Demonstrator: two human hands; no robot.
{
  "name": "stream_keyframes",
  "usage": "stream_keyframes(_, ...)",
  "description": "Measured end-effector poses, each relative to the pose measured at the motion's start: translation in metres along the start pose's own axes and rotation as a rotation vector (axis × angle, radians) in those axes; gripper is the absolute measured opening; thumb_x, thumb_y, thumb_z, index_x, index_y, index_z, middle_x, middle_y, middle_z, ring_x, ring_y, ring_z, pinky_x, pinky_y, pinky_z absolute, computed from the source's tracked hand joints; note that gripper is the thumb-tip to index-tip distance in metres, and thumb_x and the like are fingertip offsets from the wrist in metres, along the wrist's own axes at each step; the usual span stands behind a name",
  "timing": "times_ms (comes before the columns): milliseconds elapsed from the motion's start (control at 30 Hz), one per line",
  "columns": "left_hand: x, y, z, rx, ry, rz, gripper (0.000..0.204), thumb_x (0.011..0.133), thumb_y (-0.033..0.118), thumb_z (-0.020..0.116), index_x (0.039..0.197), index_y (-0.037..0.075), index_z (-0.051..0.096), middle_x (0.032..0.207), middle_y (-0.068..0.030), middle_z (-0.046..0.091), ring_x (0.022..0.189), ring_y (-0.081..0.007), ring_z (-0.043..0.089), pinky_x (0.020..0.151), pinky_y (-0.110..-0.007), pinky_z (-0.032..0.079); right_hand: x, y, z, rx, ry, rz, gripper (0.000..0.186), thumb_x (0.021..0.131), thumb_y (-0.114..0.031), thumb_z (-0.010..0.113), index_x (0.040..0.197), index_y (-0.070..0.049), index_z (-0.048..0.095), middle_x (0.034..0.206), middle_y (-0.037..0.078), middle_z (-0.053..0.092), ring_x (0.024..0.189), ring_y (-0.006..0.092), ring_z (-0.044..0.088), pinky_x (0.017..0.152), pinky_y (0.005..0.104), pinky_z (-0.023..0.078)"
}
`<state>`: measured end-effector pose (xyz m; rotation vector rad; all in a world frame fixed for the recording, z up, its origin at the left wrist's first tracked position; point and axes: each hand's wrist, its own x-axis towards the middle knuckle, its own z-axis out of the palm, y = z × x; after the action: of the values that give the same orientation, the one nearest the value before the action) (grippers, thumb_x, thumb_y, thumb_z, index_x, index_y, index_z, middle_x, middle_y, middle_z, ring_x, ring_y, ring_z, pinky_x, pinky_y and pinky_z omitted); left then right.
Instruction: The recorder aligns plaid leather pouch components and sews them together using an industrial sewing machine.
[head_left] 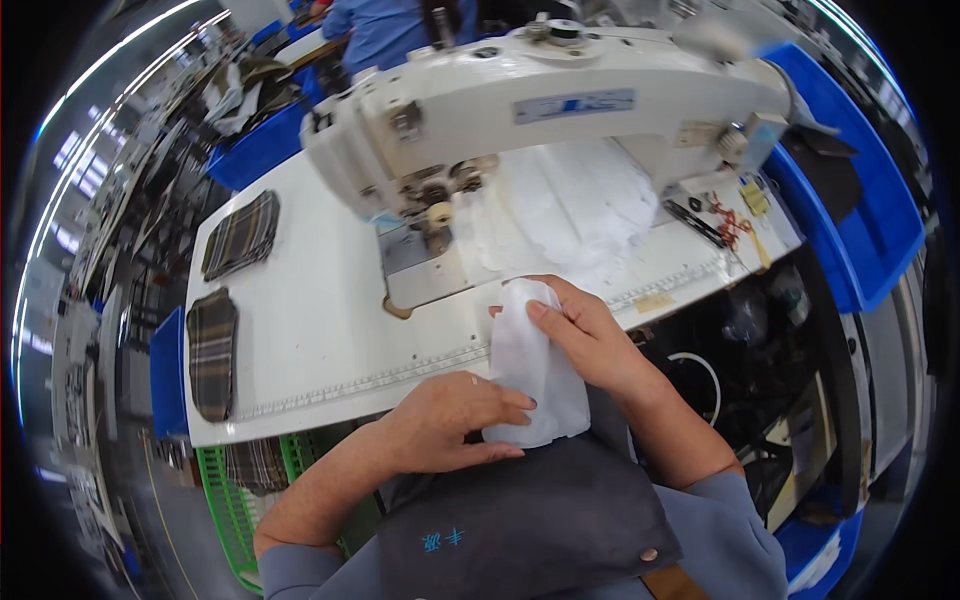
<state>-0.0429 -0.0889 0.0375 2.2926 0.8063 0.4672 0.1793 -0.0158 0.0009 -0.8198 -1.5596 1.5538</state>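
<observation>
A narrow white fabric piece (535, 385) hangs between my hands at the front edge of the sewing table, its lower end over my dark apron. My right hand (578, 325) grips its upper end, thumb on the front face and fingers behind. At the lower left edge, my left hand (450, 415) holds the cloth, with fingertips across it and the thumb below. Just beyond stands a white sewing machine (450, 105). White fabric pieces (580, 200) lie beneath its arm, right of the needle area.
Two stacks of brown plaid pieces, a far one (240, 235) and a near one (212, 355), lie at the table's left. Small tools (695, 222) and red threads sit at right, beside a blue bin (875, 235). A green basket (225, 510) stands below left. Another person (385, 30) is behind the machine.
</observation>
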Motion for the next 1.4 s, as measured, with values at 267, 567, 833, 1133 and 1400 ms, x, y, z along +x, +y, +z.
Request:
stream_keyframes(267, -0.036, -0.008, 0.020, -0.464, 0.820, -0.364, 0.096, 0.068, 0.022, 0.093, 0.142, 0.006, 0.034, 0.127, -0.0165, 0.056, 0.116, -0.0260, 0.060, 0.095, -0.038, 0.051, 0.018, -0.047, 0.073, -0.441, -0.148, -0.072, 0.038, 0.103, -0.017, 0.051, 0.140, -0.008, 0.047, 0.077, 0.018, 0.065, 0.068, 0.0266, 0.067, 0.067, 0.0322, 0.049)
stream_keyframes(567, -0.071, -0.055, 0.020, -0.690, 0.930, -0.437, 0.032, 0.091, 0.010, 0.072, 0.117, 0.000, 0.055, 0.095, -0.0056, 0.067, 0.084, -0.0102, 0.063, 0.074, -0.028, 0.053, 0.043, 0.009, 0.091, -0.001, -0.152, 0.015, 0.024, 0.100, -0.011, 0.061, 0.118, 0.004, 0.062, 0.096, 0.005, 0.073, 0.082, 0.0057, 0.063, 0.073, 0.0223, 0.051)
stream_keyframes(833, -0.104, -0.055, -0.023, -0.444, 1.058, -0.676, 0.018, 0.094, 0.013, 0.070, 0.104, -0.001, 0.066, 0.093, -0.0049, 0.071, 0.076, -0.0079, 0.067, 0.063, -0.024, 0.050, 0.040, 0.014, 0.069, -0.131, 0.120, -0.002, 0.036, 0.097, -0.008, 0.063, 0.130, 0.000, 0.050, 0.074, 0.000, 0.066, 0.063, 0.0011, 0.051, 0.060, 0.0175, 0.038)
stream_keyframes(1133, -0.250, -0.073, -0.090, 0.759, 1.121, -0.820, 0.021, 0.078, 0.012, 0.077, 0.096, 0.003, 0.072, 0.104, -0.0120, 0.072, 0.100, -0.0303, 0.068, 0.090, -0.037, 0.052, 0.037, 0.018, 0.069, -0.276, 0.109, -0.097, 0.038, 0.095, 0.001, 0.056, 0.133, -0.004, 0.059, 0.075, -0.006, 0.057, 0.067, 0.0022, 0.044, 0.064, 0.0174, 0.034)
stream_keyframes(1400, -0.279, -0.074, -0.099, 0.629, 0.966, -1.103, 0.035, 0.069, 0.024, 0.082, 0.098, 0.005, 0.073, 0.104, -0.0118, 0.071, 0.099, -0.0315, 0.067, 0.090, -0.040, 0.053, 0.037, 0.030, 0.058, -0.307, 0.080, -0.031, 0.031, 0.094, 0.000, 0.060, 0.124, 0.002, 0.065, 0.099, 0.000, 0.064, 0.082, 0.0045, 0.050, 0.076, 0.0188, 0.039)
